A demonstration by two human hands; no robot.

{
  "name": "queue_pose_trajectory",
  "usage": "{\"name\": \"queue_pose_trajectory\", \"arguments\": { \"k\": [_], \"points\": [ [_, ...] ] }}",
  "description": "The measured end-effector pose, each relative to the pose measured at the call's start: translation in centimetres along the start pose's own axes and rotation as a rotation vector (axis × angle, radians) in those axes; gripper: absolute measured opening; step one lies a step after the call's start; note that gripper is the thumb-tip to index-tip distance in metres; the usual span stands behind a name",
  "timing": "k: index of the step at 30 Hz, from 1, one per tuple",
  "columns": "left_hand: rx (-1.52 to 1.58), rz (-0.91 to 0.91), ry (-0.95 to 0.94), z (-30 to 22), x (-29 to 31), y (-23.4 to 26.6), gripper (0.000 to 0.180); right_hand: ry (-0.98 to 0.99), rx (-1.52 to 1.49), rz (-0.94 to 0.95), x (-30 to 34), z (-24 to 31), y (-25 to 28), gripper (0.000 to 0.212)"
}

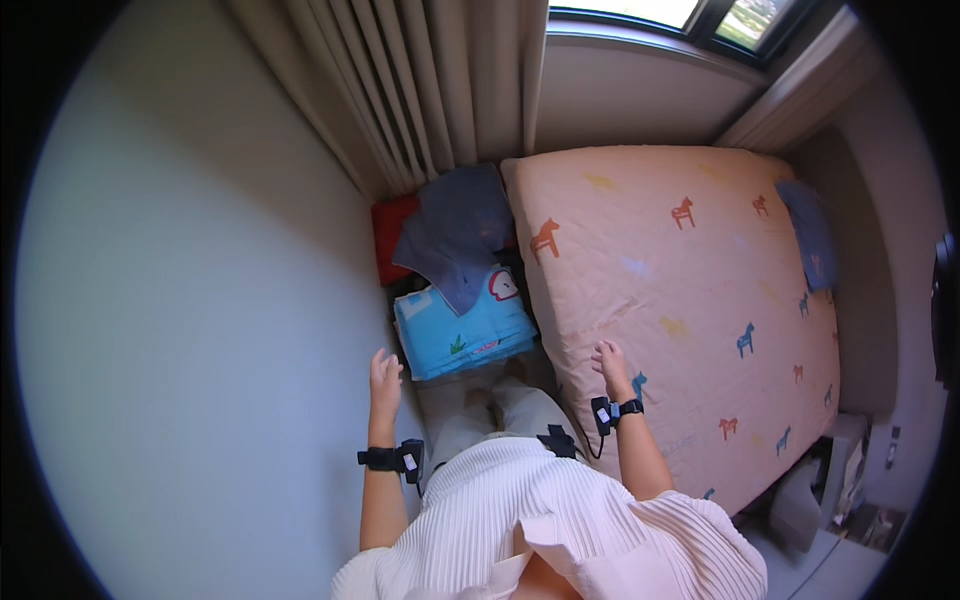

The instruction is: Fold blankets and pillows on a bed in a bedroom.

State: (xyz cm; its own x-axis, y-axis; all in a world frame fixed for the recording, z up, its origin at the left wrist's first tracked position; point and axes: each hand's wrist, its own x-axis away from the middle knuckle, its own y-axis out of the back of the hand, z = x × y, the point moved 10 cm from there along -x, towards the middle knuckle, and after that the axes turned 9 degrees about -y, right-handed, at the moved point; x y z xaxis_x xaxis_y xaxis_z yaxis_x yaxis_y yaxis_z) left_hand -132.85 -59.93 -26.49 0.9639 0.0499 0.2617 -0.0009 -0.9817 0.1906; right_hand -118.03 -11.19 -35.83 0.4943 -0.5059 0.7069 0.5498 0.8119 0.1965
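My left hand (385, 382) is raised beside the pale wall, holding nothing, its fingers loosely bent and apart. Over the near left edge of the bed is my right hand (611, 364), also empty, with the fingers a little curled but apart. Between and ahead of them lies a bright blue folded cloth (425, 335) with printed pictures, just in front of my legs. A grey-blue cloth (460, 215) is draped over its far part, one corner hanging down onto it. Something red (393, 240) shows from beneath the grey-blue cloth; its kind is hidden. Neither hand touches these cloths.
To the right is a bed (690, 290) with a peach sheet printed with horses. A grey-blue cloth (808, 235) lies at its far right edge. Beige curtains (430, 90) hang behind the cloths, and a wall (200, 330) closes off the left. A grey box-like thing (848, 450) stands at lower right.
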Motion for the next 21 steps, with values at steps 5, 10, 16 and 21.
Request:
{"name": "queue_pose_trajectory", "arguments": {
  "k": [5,10,16,21],
  "points": [
    [0.111,0.22,-0.178,-6.2,-2.6,-6.9,0.047,0.167,-0.098,-0.042,5.7,4.1,4.4,0.04],
    [0.263,0.461,-0.209,-10.6,-1.2,-12.5,0.052,0.315,-0.083,-0.126,13.9,4.6,5.9,0.037],
    [0.399,0.833,-0.151,-13.9,7.8,-20.3,0.056,0.414,-0.395,-0.223,25.8,-0.1,12.6,0.04],
    [0.214,1.193,-0.195,-15.7,16.3,-23.8,0.051,0.44,-0.537,-0.312,32.5,-4.7,16.9,0.047]
  ]
}}
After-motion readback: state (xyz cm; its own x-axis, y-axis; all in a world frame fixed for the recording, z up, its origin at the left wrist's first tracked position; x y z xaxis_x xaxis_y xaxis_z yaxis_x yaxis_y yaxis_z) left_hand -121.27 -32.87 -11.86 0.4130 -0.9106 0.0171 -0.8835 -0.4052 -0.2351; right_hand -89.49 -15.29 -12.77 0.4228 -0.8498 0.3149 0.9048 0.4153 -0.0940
